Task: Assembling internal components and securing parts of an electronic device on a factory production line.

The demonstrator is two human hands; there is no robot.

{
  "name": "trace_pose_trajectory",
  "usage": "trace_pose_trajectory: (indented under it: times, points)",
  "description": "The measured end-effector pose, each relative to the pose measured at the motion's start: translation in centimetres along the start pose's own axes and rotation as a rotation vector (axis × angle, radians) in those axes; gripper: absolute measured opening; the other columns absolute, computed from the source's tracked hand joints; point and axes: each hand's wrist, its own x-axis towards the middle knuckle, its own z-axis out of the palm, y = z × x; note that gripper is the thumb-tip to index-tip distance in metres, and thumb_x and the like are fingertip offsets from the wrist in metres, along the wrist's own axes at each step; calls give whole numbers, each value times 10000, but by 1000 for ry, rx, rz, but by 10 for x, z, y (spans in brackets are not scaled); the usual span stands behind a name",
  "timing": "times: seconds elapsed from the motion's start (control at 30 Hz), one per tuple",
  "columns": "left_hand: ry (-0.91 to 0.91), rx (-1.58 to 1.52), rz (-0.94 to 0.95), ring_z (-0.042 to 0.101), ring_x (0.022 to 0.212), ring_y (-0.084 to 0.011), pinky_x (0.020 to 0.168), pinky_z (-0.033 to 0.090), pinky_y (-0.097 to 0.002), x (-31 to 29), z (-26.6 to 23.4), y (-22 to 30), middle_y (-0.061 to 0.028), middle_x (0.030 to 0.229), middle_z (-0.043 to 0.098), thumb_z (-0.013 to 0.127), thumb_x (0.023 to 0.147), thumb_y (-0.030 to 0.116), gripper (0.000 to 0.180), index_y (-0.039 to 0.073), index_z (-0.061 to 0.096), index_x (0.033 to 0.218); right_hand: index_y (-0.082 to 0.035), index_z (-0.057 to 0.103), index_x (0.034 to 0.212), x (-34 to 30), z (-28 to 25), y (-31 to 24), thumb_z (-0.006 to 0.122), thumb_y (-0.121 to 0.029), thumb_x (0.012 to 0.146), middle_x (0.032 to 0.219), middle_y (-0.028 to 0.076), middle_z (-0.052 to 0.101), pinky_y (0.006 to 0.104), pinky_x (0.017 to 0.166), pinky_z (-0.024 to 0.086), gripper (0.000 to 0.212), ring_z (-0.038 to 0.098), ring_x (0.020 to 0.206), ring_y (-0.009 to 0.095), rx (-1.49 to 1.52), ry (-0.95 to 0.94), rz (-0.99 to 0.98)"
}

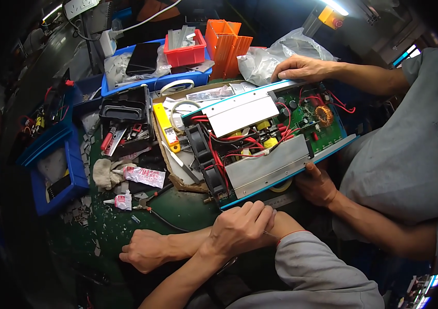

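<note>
My forearms cross at the front of the bench, the left over the right. My left hand (242, 226) is closed in a fist just above my right forearm; a thin sliver shows below its fingers, too small to name. My right hand (147, 251) rests at the left with curled fingers and nothing showing in it. Beyond them lies a power inverter (265, 170) with its casing open: two metal plates, black fans, red wires and a green circuit board. A co-worker's hands (314, 185) hold its far and near long edges. Diagonal pliers (147, 201) lie near my right hand.
Two glue tubes (146, 176), a cloth (107, 174) and a yellow tool (166, 127) lie left of the inverter. Behind stand a blue bin (170, 81), a red box (185, 54) and orange holders (224, 46). Another blue bin (81, 172) stands far left. The co-worker is at right.
</note>
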Motion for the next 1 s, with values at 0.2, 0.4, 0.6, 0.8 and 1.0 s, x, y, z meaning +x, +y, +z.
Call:
trace_pose_trajectory:
  times: [0.2,0.4,0.6,0.8,1.0]
  points:
    - [20,-34,38,563,564,-157,491,442,-298,0,-4,0,-9,731,549,767,821,185,162,86,697,929,-119,589,702,0,1,1,623,-198,771,651,60,618,448,492,485,110,624,571,312,8,24,-14]
    - [91,-36,21,640,625,-167,525,498,-292,4,-12,0,-40,856,649,796,814,228,294,66,720,1047,-107,580,694,2,0,1,625,-180,770,651,75,620,458,479,479,115,625,569,330,38,49,-18]
    - [192,220,-366,743,725,-282,588,595,-348,35,-41,-25,-181,1378,610,611,943,131,409,40,595,1341,-42,633,730,2,-5,-1,659,-140,767,657,115,639,457,530,474,108,647,623,341,82,-50,40]
    - [41,167,-436,738,713,-338,565,594,-397,51,-43,-40,-211,1386,602,590,989,212,354,32,620,1293,-44,614,719,0,-18,-4,640,-123,761,637,122,620,475,509,469,93,643,604,358,103,34,38]
    - [-134,181,-372,743,735,-296,579,575,-355,9,-53,12,-168,1402,615,721,885,143,312,49,696,1182,-66,600,736,0,6,7,616,-152,807,670,93,608,467,467,455,112,596,535,329,92,15,-16]
